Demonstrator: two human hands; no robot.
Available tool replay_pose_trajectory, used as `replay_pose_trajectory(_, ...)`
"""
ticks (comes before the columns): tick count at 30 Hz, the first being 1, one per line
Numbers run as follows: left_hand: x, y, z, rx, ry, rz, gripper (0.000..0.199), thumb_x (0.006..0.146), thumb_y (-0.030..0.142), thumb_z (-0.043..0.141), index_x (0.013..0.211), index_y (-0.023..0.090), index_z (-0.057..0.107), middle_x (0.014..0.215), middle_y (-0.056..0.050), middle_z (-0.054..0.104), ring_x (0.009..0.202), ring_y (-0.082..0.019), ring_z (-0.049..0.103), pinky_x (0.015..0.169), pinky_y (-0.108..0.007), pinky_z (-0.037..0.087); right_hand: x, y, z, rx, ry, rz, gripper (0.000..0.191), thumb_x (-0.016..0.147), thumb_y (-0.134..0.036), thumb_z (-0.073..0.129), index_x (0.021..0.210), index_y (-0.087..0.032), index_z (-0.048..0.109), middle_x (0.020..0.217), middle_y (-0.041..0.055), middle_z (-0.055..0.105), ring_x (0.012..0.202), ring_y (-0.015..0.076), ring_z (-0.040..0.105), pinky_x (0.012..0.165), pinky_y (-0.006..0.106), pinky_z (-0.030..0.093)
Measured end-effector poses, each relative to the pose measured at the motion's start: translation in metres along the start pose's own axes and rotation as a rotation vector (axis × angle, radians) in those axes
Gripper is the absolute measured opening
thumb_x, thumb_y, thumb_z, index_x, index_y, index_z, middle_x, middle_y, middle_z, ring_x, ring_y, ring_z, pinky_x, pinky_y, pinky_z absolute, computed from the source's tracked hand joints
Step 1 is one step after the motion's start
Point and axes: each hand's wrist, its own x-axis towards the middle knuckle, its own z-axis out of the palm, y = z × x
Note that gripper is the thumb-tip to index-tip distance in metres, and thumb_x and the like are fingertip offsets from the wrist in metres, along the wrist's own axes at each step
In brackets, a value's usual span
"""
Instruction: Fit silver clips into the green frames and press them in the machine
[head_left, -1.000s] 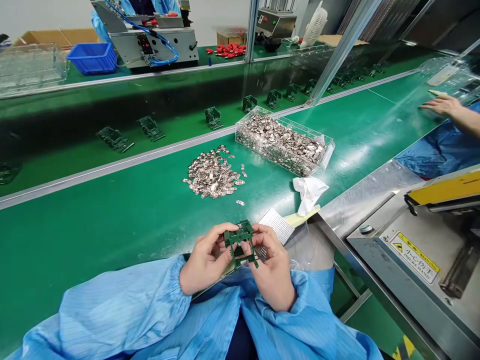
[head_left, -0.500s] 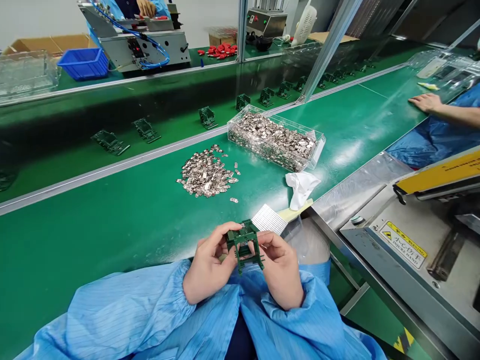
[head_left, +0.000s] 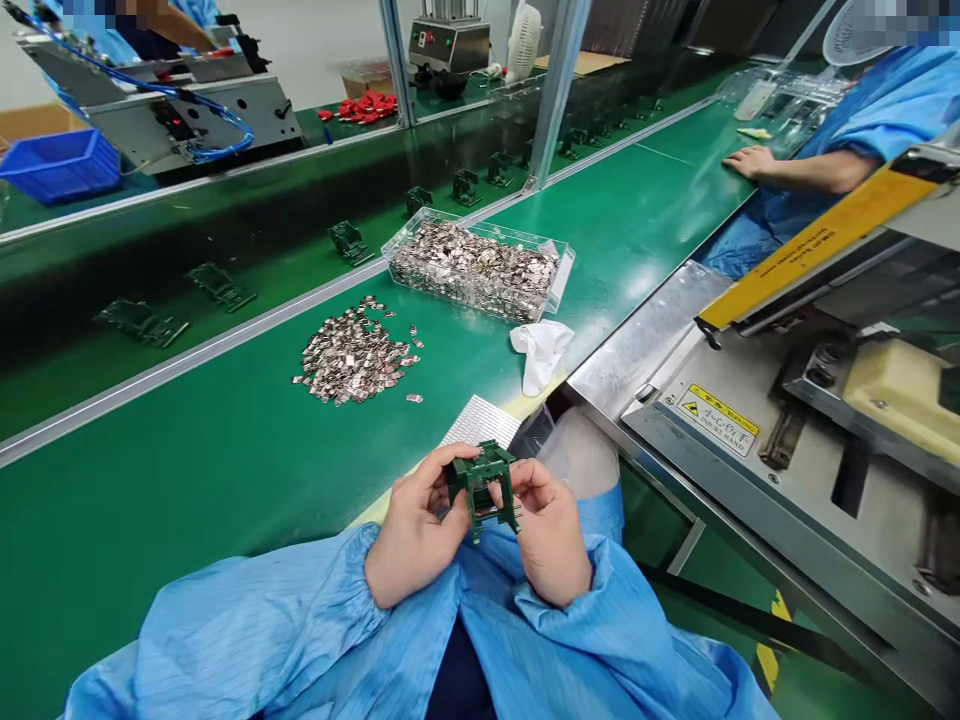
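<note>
Close to my body I hold a dark green plastic frame, open in the middle with short prongs at its lower edge. My left hand is closed on its left side, thumb in front. The fingers of my right hand pinch its right side; the fingertips are partly hidden by the frame. Behind it lies a white gridded sheet. Farther off on the green table is a heap of small silvery metal pieces, with a few lying loose beside it.
A clear plastic box full of metal pieces stands behind the heap. Crumpled white tissue lies nearer. Several green frames line the far strip. A machine with a hand-injury warning label is on the right; beyond it rests a co-worker's hand.
My view has swung to the right, so the table and its things appear farther left. Both hands keep hold of the green frame, nearly unmoved.
</note>
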Motion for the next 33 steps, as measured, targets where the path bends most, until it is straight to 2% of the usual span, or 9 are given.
replay_pose_trajectory(2,0.014,-0.002,0.001,-0.011,-0.032,-0.008,0.036,0.079,0.013,0.059,0.114,0.02,0.057,0.093,-0.003,0.068,0.076,-0.013,0.067,0.066,-0.02,0.055,0.002,0.006,-0.014,0.017,0.028,0.016,0.025,0.075,-0.041,0.077,0.078,-0.02,0.064,0.073,0.0009,0.064,0.066,0.0145,0.058,0.062,0.026,0.051)
replay_pose_trajectory(5,0.045,-0.014,0.004,-0.031,0.052,-0.012,0.036,0.08,0.02,0.062,0.115,0.018,0.054,0.091,-0.004,0.068,0.079,-0.014,0.068,0.068,-0.021,0.054,0.009,0.02,-0.034,-0.008,0.13,0.069,0.035,0.077,-0.053,0.071,0.088,-0.02,0.066,0.08,0.0039,0.066,0.069,0.0164,0.061,0.066,0.03,0.055)
replay_pose_trajectory(9,0.079,-0.033,0.016,-0.112,0.116,0.018,0.041,0.077,0.024,0.066,0.114,0.017,0.051,0.095,-0.005,0.068,0.087,-0.016,0.068,0.074,-0.024,0.055,0.024,0.04,-0.036,-0.173,-0.004,0.107,0.048,0.075,-0.064,0.066,0.083,-0.017,0.067,0.072,0.006,0.068,0.062,0.0166,0.06,0.059,0.029,0.053)
replay_pose_trajectory(13,0.081,-0.04,0.029,-0.121,0.006,0.009,0.042,0.078,0.021,0.065,0.117,0.016,0.051,0.101,-0.007,0.068,0.087,-0.016,0.068,0.076,-0.025,0.054,0.038,0.051,-0.019,-0.195,-0.054,0.027,0.048,0.076,-0.066,0.062,0.068,-0.019,0.06,0.06,0.001,0.06,0.056,0.0146,0.055,0.056,0.027,0.048)
replay_pose_trajectory(16,0.077,-0.039,0.032,-0.145,0.035,-0.014,0.042,0.078,0.022,0.065,0.118,0.016,0.051,0.1,-0.008,0.069,0.086,-0.016,0.068,0.075,-0.024,0.055,0.043,0.057,-0.014,-0.238,-0.04,-0.044,0.049,0.082,-0.065,0.055,0.063,-0.02,0.055,0.055,-0.0003,0.054,0.055,0.0147,0.051,0.054,0.027,0.044)
replay_pose_trajectory(23,0.082,-0.042,0.029,-0.207,0.122,-0.024,0.044,0.077,0.024,0.068,0.116,0.017,0.051,0.098,-0.006,0.067,0.09,-0.016,0.067,0.077,-0.024,0.056,0.05,0.075,-0.034,-0.43,-0.122,-0.157,0.049,0.085,-0.06,0.054,0.054,-0.022,0.055,0.06,0.0016,0.056,0.061,0.0168,0.05,0.06,0.03,0.043)
replay_pose_trajectory(27,0.079,-0.043,0.028,-0.235,0.131,-0.024,0.043,0.082,0.029,0.065,0.12,0.018,0.049,0.096,-0.006,0.064,0.086,-0.016,0.066,0.071,-0.025,0.056,0.046,0.056,-0.053,-0.541,-0.227,-0.113,0.031,0.08,-0.045,0.067,0.058,-0.023,0.068,0.056,0.0005,0.064,0.052,0.0172,0.056,0.053,0.028,0.042)
replay_pose_trajectory(30,0.074,-0.04,0.027,-0.198,0.108,-0.001,0.042,0.086,0.032,0.061,0.124,0.019,0.048,0.086,-0.003,0.061,0.075,-0.014,0.062,0.061,-0.022,0.053,0.04,0.021,-0.057,-0.578,-0.119,-0.153,0.015,0.081,-0.037,0.069,0.074,-0.024,0.075,0.072,0.003,0.071,0.064,0.0199,0.063,0.06,0.031,0.048)
replay_pose_trajectory(33,0.07,-0.039,0.026,-0.127,0.092,0.065,0.039,0.089,0.03,0.059,0.125,0.021,0.048,0.083,-0.001,0.06,0.071,-0.012,0.059,0.064,-0.022,0.051,0.038,-0.011,-0.046,-0.54,0.027,-0.333,0.01,0.084,-0.031,0.068,0.082,-0.024,0.075,0.082,0.0044,0.069,0.076,0.0204,0.063,0.069,0.033,0.05)
